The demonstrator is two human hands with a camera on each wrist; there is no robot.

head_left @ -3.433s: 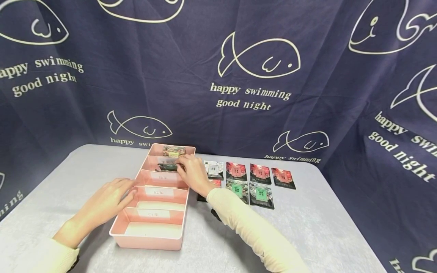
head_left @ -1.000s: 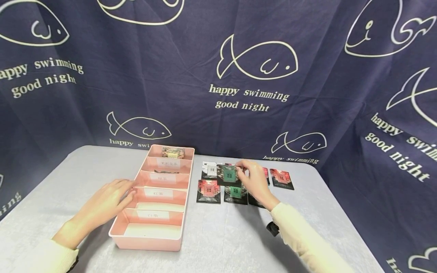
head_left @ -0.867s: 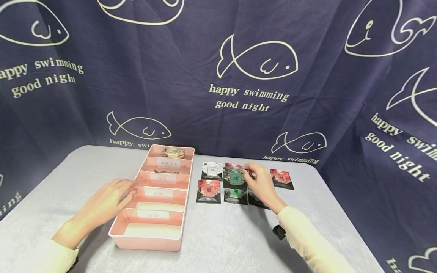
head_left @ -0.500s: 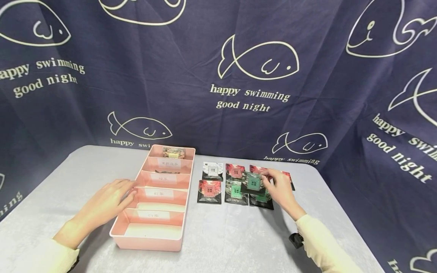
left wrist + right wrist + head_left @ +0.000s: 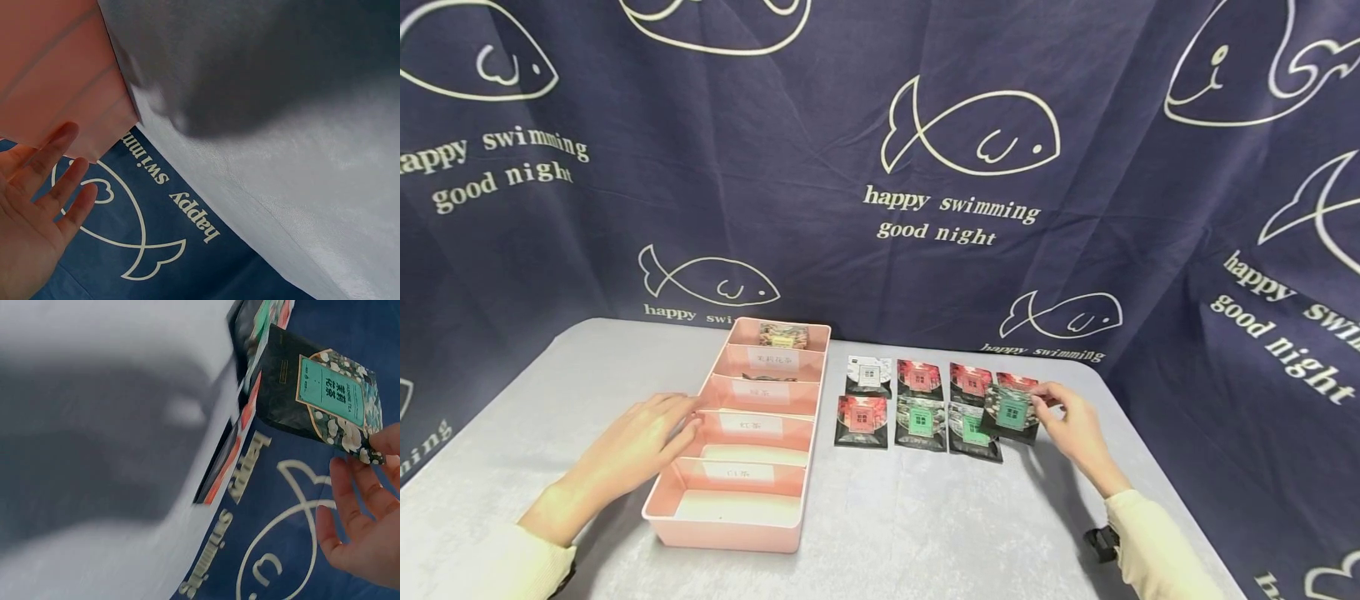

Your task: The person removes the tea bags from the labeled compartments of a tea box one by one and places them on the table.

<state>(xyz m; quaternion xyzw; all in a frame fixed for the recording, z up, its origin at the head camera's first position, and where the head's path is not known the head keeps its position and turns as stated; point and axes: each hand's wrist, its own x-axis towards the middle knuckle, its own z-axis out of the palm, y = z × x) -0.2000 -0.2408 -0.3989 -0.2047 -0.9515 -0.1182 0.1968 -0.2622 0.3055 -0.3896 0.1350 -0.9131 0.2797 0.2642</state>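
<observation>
My right hand point(image 5: 1075, 429) pinches a dark tea sachet point(image 5: 1013, 410) with a teal label by its right edge. In the head view the sachet overlaps a red-and-black sachet point(image 5: 1018, 381) and the edge of a green-labelled one point(image 5: 973, 433). The right wrist view shows the thumb over the corner of the held sachet point(image 5: 328, 390), its printed face in sight. My left hand point(image 5: 625, 442) rests with relaxed fingers at the left wall of a pink divided box point(image 5: 730, 533). From the left wrist, the fingers point(image 5: 53, 159) appear spread beside the box's outer side.
Left of the held sachet, two rows of sachets lie on the grey table point(image 5: 917, 533): white point(image 5: 869, 377), red point(image 5: 919, 379) and green point(image 5: 921, 423). A yellow-labelled sachet point(image 5: 783, 336) is in the box's far compartment; a dark sachet edge point(image 5: 771, 378) shows in the second. A printed curtain point(image 5: 820, 250) hangs behind.
My right hand has left the box's second compartment and moved right over the sachet rows, carrying the teal-labelled sachet to their right end. The left hand has stayed at the box.
</observation>
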